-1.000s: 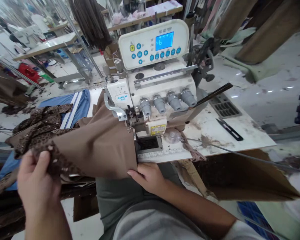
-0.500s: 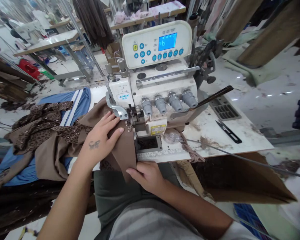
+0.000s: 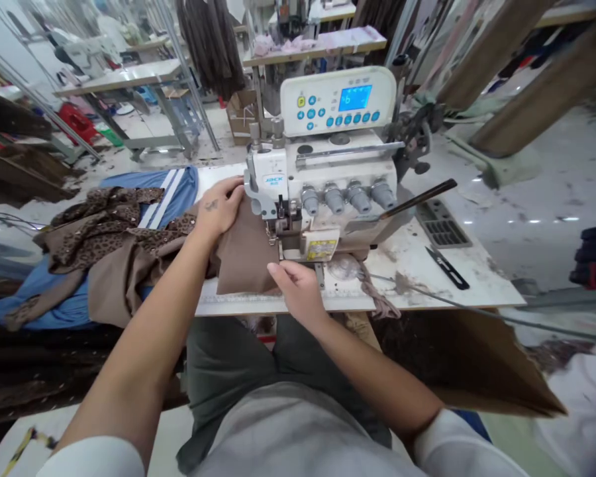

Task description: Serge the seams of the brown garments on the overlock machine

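Observation:
A piece of plain brown fabric (image 3: 246,255) lies under the presser foot of a white overlock sewing machine (image 3: 273,165). My left hand (image 3: 221,209) is at the machine's left side, behind the presser foot, its fingers and thumb drawn together on the fabric; the fingertips are partly hidden. In front of the foot, my right hand (image 3: 300,288) pinches the fabric's right edge between thumb and fingers. The cloth lies fairly flat between both hands, its front edge near the table's ruler strip (image 3: 243,300).
Brown and leopard-print garment pieces (image 3: 114,225) are heaped on blue striped cloth (image 3: 149,179) to the left. A black cutter (image 3: 447,268) and twisted fabric strips (image 3: 380,295) lie to the right. A cable (image 3: 457,310) crosses the table edge above a cardboard box (image 3: 516,364).
My left hand has moved away from me, from lying flat on the fabric to behind the foot. My right hand has moved forward with the fabric edge, closer to the needle. The view has shifted.

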